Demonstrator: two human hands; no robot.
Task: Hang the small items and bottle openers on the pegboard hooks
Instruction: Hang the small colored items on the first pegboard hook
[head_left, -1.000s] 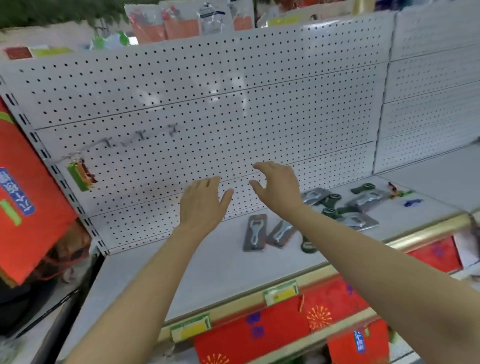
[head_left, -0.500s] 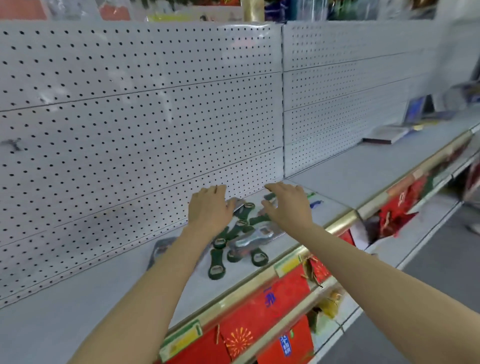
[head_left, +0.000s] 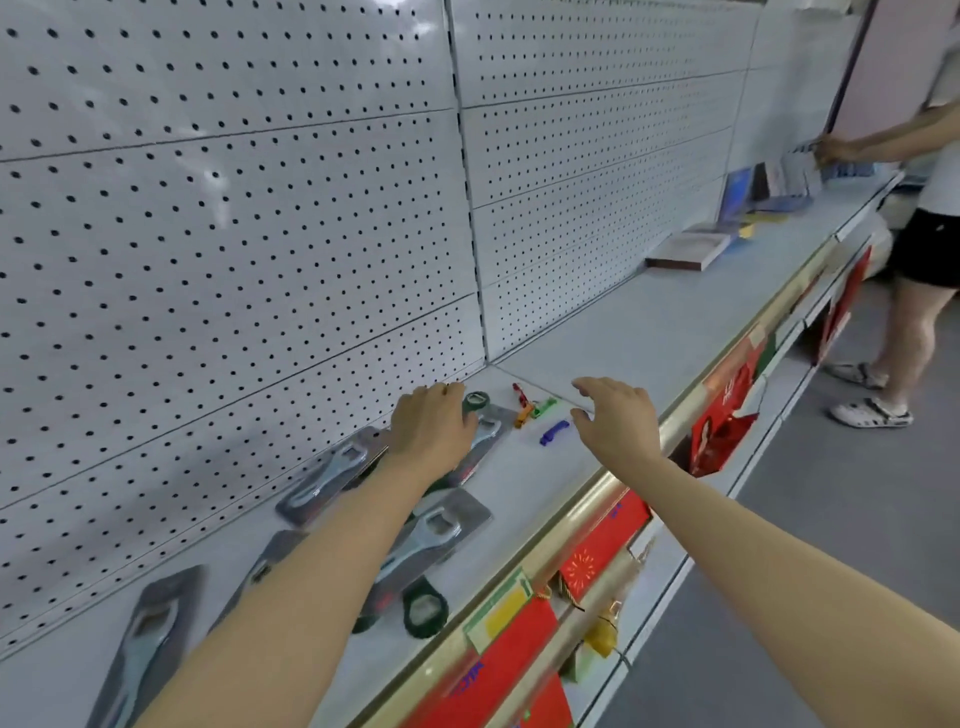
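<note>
Since half a second ago the view has swung further right along the shelf, and both hands have travelled with it toward the far end of the scattered goods; a second person now shows at the right edge.

Carded bottle openers (head_left: 441, 530) lie flat on the shelf (head_left: 649, 332), loosely strewn from lower left up to the seam between two pegboard panels. Dark green ring-shaped openers (head_left: 425, 613) lie among them, one near the shelf's front lip. Beyond the cards sit the small items: a blue piece (head_left: 554, 432), an orange one (head_left: 522, 415) and a green one (head_left: 543, 406), close together. Nothing here is hung, and no hooks show on the pegboard (head_left: 234, 234) in this view.

The left hand (head_left: 434, 428) is palm down over a carded opener, fingers curled loosely near a green ring opener (head_left: 476, 402); whether it is gripping or only touching cannot be told. The right hand (head_left: 618, 418) hovers spread and empty just beside the blue piece, thumb apart from the fingers, shaped as if to pinch up something small.

Judging by this, the step is gathering stock from the shelf before carrying it to hooks elsewhere on the board. Flat cards may be awkward to lift off a smooth surface.

Further along lie books (head_left: 685, 249). The other person (head_left: 930, 218) stands there reaching toward the shelf.
</note>
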